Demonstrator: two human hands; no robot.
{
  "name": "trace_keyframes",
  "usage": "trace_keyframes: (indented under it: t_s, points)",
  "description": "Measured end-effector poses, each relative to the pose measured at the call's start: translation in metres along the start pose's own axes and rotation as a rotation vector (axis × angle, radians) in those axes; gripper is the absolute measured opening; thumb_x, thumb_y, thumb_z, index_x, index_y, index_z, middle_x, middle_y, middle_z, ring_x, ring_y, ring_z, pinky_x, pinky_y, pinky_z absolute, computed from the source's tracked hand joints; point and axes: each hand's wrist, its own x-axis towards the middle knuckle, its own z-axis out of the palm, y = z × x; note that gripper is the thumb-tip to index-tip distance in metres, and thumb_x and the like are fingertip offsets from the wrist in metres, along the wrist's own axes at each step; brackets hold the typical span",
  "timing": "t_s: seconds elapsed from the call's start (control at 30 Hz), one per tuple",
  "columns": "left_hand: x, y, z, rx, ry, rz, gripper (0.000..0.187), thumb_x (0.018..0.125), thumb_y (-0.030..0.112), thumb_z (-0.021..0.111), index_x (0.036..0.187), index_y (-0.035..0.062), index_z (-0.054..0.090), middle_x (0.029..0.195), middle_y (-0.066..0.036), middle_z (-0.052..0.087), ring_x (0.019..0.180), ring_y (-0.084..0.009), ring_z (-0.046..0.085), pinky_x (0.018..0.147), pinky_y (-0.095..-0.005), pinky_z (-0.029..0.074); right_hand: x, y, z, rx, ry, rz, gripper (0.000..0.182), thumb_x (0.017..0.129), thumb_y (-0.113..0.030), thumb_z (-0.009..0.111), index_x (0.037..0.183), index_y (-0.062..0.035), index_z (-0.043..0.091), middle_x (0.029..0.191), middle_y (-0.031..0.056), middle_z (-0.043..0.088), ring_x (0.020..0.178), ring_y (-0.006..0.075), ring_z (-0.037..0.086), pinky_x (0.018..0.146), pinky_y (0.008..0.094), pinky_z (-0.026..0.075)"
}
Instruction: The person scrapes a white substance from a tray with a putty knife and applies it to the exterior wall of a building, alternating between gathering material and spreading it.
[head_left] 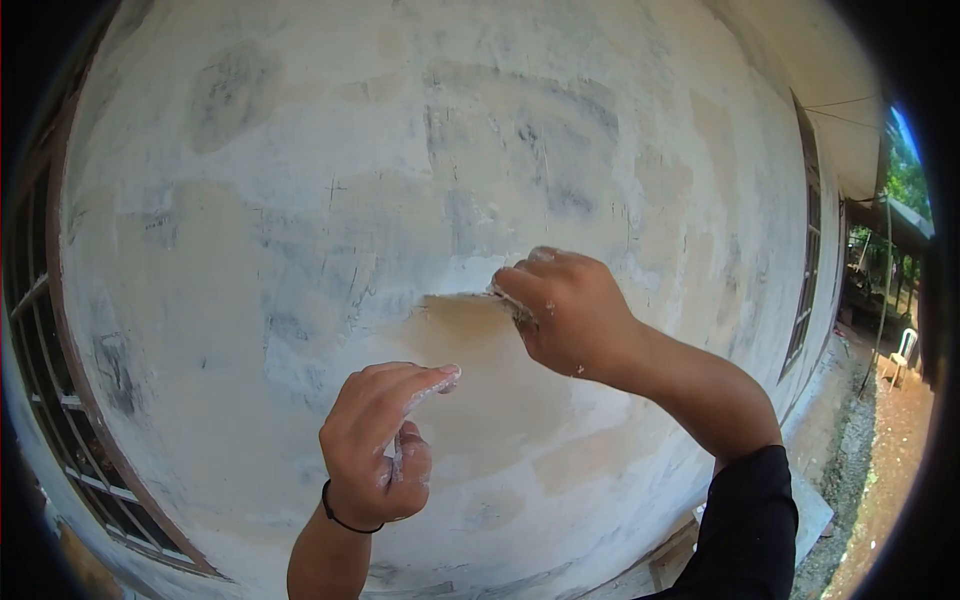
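Observation:
My right hand (pixel 575 315) is closed around a putty knife (pixel 465 296), whose thin blade points left and lies against the wall (pixel 500 410). Its handle is mostly hidden inside my fist. White putty smears the knuckles and the part of the tool beside them. Lower and to the left, my left hand (pixel 378 440) is held in front of the wall with its fingers curved and a gap between them and the thumb. Nothing shows in it, and white residue coats its fingertips and thumb. Beige and white patches cover the wall, with grey-blue areas showing between them.
A barred window (pixel 80 430) in a brown frame borders the wall at the left. Another window (pixel 803 240) is farther along at the right. Outside at far right are a dirt path (pixel 895 450) and a white chair (pixel 905 347).

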Motion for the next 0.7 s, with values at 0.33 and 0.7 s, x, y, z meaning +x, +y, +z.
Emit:
trace_keyframes:
  t_s: [0.33,0.7]
  points:
    - [-0.002,0.000,-0.007,0.046,-0.004,0.032,0.047,0.055,0.000,0.039,0.098,-0.0057,0.059,0.085,-0.018,0.064,0.076,-0.0257,0.062,0.067,-0.0302,0.047,0.133,0.084,-0.042,-0.205,0.117,0.190,0.049,0.063,0.003,0.051,0.110,-0.0047,0.061,0.087,0.0176,0.065,0.080,0.0318,0.062,0.070,0.0363,0.052]
    - [-0.001,0.002,-0.014,-0.020,0.066,-0.016,0.054,0.047,0.000,0.039,0.095,-0.0033,0.063,0.084,-0.014,0.065,0.077,-0.0254,0.061,0.073,-0.0316,0.049,0.094,0.049,-0.021,-0.368,0.215,-0.048,0.018,0.068,0.002,0.058,0.084,-0.0058,0.058,0.067,0.0090,0.058,0.072,0.0272,0.058,0.061,0.0363,0.048]
